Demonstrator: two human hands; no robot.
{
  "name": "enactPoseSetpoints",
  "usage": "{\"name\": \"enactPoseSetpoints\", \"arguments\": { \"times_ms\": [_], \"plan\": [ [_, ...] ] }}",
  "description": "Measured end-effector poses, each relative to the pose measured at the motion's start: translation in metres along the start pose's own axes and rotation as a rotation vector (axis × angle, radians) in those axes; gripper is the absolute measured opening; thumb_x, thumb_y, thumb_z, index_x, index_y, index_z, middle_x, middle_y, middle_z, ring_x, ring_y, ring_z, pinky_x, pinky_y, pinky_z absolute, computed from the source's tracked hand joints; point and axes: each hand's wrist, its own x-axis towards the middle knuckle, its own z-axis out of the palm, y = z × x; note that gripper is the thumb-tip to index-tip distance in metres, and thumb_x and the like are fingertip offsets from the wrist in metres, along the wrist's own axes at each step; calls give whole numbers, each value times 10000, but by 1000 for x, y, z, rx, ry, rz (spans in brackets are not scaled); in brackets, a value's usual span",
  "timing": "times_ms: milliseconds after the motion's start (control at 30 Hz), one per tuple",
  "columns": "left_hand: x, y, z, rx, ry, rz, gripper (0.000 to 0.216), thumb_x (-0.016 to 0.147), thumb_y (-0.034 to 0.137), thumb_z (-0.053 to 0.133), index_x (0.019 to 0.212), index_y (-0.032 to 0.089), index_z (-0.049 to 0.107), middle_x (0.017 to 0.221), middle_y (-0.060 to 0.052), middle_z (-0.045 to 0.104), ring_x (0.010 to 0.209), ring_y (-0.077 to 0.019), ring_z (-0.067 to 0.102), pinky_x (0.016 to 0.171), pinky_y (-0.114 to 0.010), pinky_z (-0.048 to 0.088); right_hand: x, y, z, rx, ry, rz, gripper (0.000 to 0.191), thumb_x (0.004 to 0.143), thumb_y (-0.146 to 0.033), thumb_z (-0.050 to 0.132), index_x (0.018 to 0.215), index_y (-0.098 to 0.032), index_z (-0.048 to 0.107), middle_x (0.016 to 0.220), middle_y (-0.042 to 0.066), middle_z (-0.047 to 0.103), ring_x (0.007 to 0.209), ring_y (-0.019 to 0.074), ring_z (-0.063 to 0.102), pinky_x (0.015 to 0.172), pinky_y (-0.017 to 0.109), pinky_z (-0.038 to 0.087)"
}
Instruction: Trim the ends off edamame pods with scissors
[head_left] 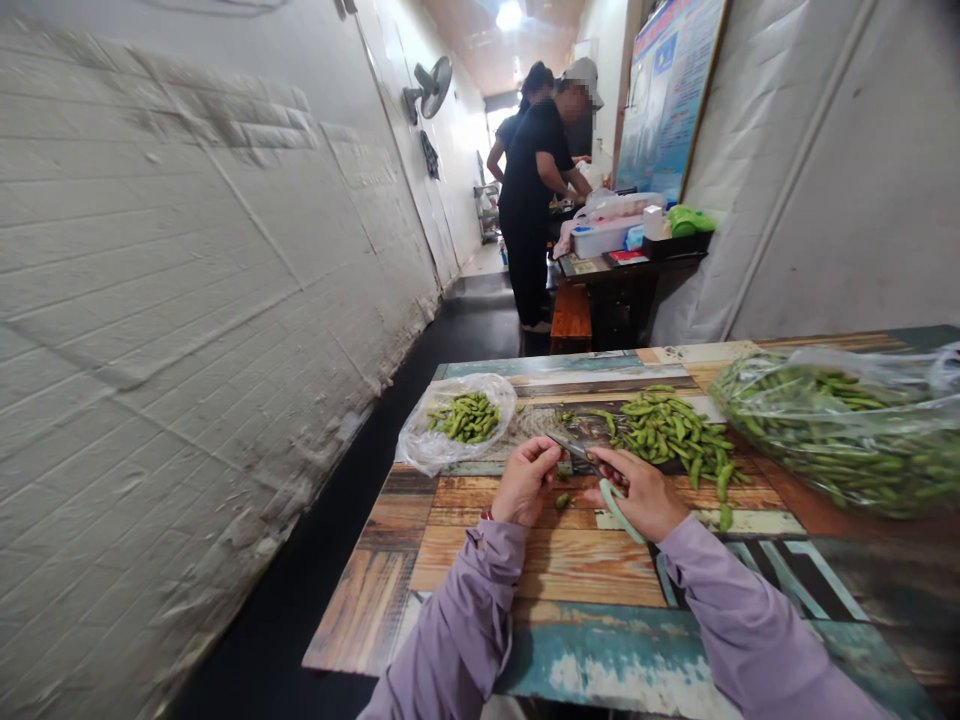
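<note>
My right hand (645,495) is closed round a pair of scissors with pale green handles (621,514). Their dark blades (574,446) point left, toward my left hand (525,482). The thumb and fingers of that hand are pinched together at the blade tips; whatever they hold is too small and covered to make out. Just beyond my right hand lies a loose heap of green edamame pods (664,430). Left of the hands, a clear plastic bag (420,440) lies spread open with more pods (469,416) in it. A small green piece (562,501) rests between my wrists.
A large clear bag full of pods (847,440) stands at the right of the patchwork wood-print table (555,570). Farther back, two people (536,190) stand beside another table holding a plastic box (604,238). A white brick-patterned wall (150,350) runs along the left.
</note>
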Motion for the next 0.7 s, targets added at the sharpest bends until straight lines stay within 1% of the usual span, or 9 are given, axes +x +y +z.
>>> {"name": "enactPoseSetpoints", "arguments": {
  "times_ms": [200,300,433,533,567,633,700],
  "plan": [
    [-4,-1,5,-11,-38,-22,380,575,418,777,686,126,561,669,3,600,415,-10,356,376,-154,185,0,-3,0,-11,4,-29,470,748,-394,637,1179,-217,572,910,48,633,743,171,606,680,308,523],
    [-5,-2,7,-35,-41,-45,394,574,423,778,681,131,536,665,0,597,412,-12,351,369,-150,178,-1,-1,1,-53,25,-49,460,762,-421,626,1168,-206,590,954,70,654,796,192,632,730,324,532],
    [-4,1,5,-71,-15,-65,366,579,369,779,757,139,557,641,19,562,420,-16,362,368,-142,160,-1,2,3,-87,70,-70,434,774,-429,614,1143,-200,622,1004,82,690,887,228,657,795,346,538],
    [-2,6,1,-139,11,-79,357,603,341,753,846,147,578,630,39,510,440,-21,371,373,-136,174,-1,4,3,-93,111,-37,421,774,-432,614,1131,-210,639,1030,75,702,942,244,662,818,349,541],
    [-1,9,-1,-176,14,-84,347,616,348,737,847,147,573,632,42,494,445,-22,369,372,-136,178,-1,5,2,-96,125,-23,432,768,-438,620,1134,-210,640,1047,76,700,958,248,660,826,349,540],
    [-1,13,-4,-243,13,-92,320,644,385,698,782,147,536,634,44,465,452,-25,366,367,-136,181,-1,6,1,-97,160,3,458,753,-450,635,1144,-212,639,1088,77,688,996,253,650,853,349,534],
    [-1,17,-7,-221,2,-85,334,665,416,672,696,153,468,637,41,453,454,-28,373,362,-136,183,0,7,-1,-85,193,24,474,741,-462,644,1148,-221,640,1119,71,678,1029,253,638,884,352,523]
  ]
}}
